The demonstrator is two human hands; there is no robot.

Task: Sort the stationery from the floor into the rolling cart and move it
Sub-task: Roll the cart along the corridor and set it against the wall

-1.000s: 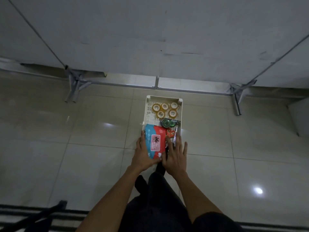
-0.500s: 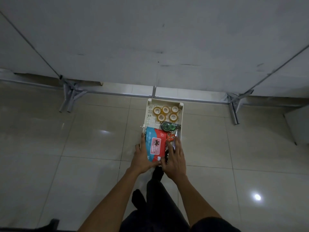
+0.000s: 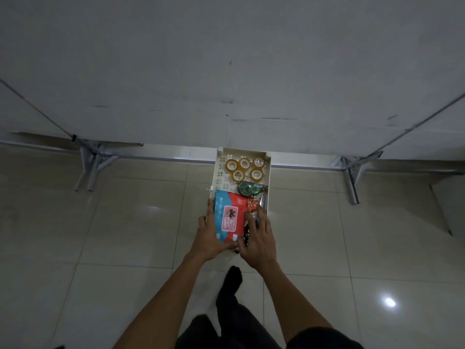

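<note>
Cart tray stands on the floor, far end against the wall. In tray, far end: five tape rolls, clustered. Nearer, right side: tape dispenser. Near left: wipes pack. Scissors just right of the pack. Left hand on tray's near left edge, touching the pack; right hand on near right, over the scissors. Partition feet left and right of tray.
</note>
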